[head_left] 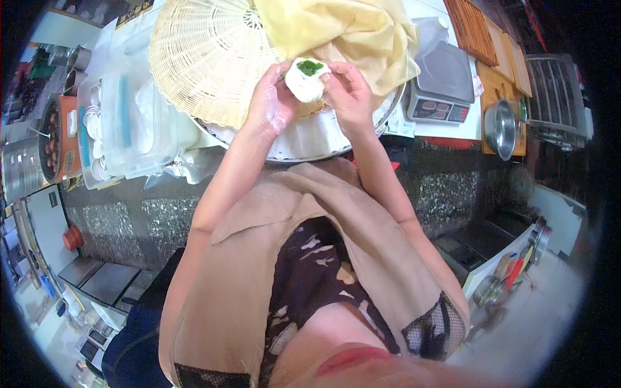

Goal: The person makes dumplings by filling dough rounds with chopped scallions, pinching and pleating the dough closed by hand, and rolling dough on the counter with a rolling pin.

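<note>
Near the upper centre of the frame, a white dough wrapper [305, 89] is held up in front of the tan apron [226, 278], with a dark green filling [310, 67] showing through the opening at its top. The left hand [275, 97] is curled against the wrapper's left side, and the right hand [350, 94] pinches its right edge with thumb and fingers, so both are closed on the same soft piece from opposite sides. The undersides of the fingers are hidden, so how much weight each bears cannot be told. The step in hand looks like working the dough around its filling, and it seems best done with the left hand as a steady cradle while the right gathers the rim in small, even pinches, turning the piece a little between them. The dough probably stretches easily, so a light pull should keep the wall from thinning or tearing; pressing the filling down from the rim would leave clean edges that stick better. Pale smears, perhaps flour, mark the left palm and wrist; a light dusting may help against sticking, though too much on the rim could weaken the join. Working low over the round tray [304, 157] just below would catch any crumbs, and keeping clear of the yellow cloth [330, 29], bunched over the woven wicker lid [200, 55] at the upper centre, would spare it green stains.
</note>
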Motion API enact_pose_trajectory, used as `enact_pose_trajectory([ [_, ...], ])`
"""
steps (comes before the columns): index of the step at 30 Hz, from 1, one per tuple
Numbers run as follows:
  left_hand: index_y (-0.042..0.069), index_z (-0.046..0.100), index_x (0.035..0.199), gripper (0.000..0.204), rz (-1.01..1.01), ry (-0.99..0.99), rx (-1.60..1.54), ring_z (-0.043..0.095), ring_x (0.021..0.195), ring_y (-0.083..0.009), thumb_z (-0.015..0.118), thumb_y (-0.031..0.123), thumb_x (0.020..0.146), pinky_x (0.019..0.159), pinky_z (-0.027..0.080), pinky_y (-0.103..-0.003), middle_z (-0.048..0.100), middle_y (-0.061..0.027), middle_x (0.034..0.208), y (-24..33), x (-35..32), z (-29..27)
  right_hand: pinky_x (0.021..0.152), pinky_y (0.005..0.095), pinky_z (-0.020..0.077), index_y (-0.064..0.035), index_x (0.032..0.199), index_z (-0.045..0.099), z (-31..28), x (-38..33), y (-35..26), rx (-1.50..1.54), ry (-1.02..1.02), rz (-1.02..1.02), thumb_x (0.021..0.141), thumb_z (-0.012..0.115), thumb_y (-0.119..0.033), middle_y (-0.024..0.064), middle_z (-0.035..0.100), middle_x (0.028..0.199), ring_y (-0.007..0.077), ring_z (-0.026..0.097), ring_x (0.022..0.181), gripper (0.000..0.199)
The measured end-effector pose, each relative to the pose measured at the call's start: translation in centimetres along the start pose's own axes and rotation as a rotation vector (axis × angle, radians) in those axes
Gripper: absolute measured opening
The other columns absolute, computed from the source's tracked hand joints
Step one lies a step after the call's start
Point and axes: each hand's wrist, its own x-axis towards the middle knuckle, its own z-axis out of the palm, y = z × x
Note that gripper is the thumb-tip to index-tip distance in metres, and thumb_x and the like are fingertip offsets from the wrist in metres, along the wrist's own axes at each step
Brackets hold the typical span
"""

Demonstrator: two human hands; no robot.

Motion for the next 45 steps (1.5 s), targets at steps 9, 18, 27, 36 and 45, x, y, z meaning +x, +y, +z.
enact_pose_trajectory([
  [9, -0.004, 0.049, 0.114, 0.031, 0.252, -0.155, 0.171, 0.058, 0.092, -0.0162, 0.057, 0.005, 0.085, 0.083, 0.047, -0.028, 0.059, -0.011, 0.101, -1.3, 0.9, 1.1, 0.077, 0.0235, 0.0463, 0.0018, 0.095, 0.058, 1.1, 1.2, -0.1, -0.273, 0.101, -0.269, 0.083, 0.062, -0.001, 0.0064, 0.059, 0.099, 0.0102, 0.056, 0.086, 0.013],
  [18, -0.002, 0.054, 0.108, 0.026, 0.421, -0.106, 0.314, 0.057, 0.093, -0.0124, 0.06, 0.001, 0.083, 0.082, 0.046, -0.025, 0.059, -0.0109, 0.105, -1.0, -0.5, 2.3, 0.075, 0.0247, 0.046, 0.0004, 0.092, 0.058, 1.4, 1.0, 0.2, -0.389, 0.096, -0.392, 0.081, 0.064, -0.002, 0.0086, 0.059, 0.097, 0.0122, 0.055, 0.084, 0.013],
  [27, -0.001, 0.055, 0.084, 0.036, 0.458, -0.127, 0.144, 0.057, 0.089, -0.0235, 0.038, 0.03, 0.095, 0.086, 0.044, -0.035, 0.061, -0.0163, 0.091, 0.5, 0.6, 1.8, 0.076, 0.0252, 0.0468, 0.001, 0.095, 0.058, 1.1, 0.9, 0.1, -0.394, 0.099, -0.315, 0.082, 0.063, -0.002, 0.008, 0.059, 0.098, 0.0123, 0.056, 0.085, 0.014],
  [36, 0.0, 0.053, 0.091, 0.039, 0.083, -0.036, -0.27, 0.056, 0.096, -0.0305, 0.039, 0.036, 0.092, 0.093, 0.042, -0.043, 0.06, -0.0173, 0.095, 2.6, 1.7, 1.2, 0.076, 0.0241, 0.0481, 0.0011, 0.1, 0.057, 1.1, 1.2, -1.4, -0.164, -0.037, -0.243, 0.083, 0.06, 0.001, 0.0072, 0.061, 0.103, 0.0106, 0.058, 0.089, 0.017],
  [45, -0.003, 0.055, 0.092, 0.038, -0.022, -0.198, -0.459, 0.055, 0.099, -0.0345, 0.042, 0.033, 0.091, 0.094, 0.042, -0.045, 0.06, -0.0197, 0.096, 1.9, -0.8, 0.4, 0.083, 0.0318, 0.0495, 0.0009, 0.102, 0.055, -0.7, 0.5, -2.8, 0.331, -0.238, 0.078, 0.085, 0.054, 0.001, 0.0157, 0.061, 0.109, 0.02, 0.06, 0.096, 0.017],
])
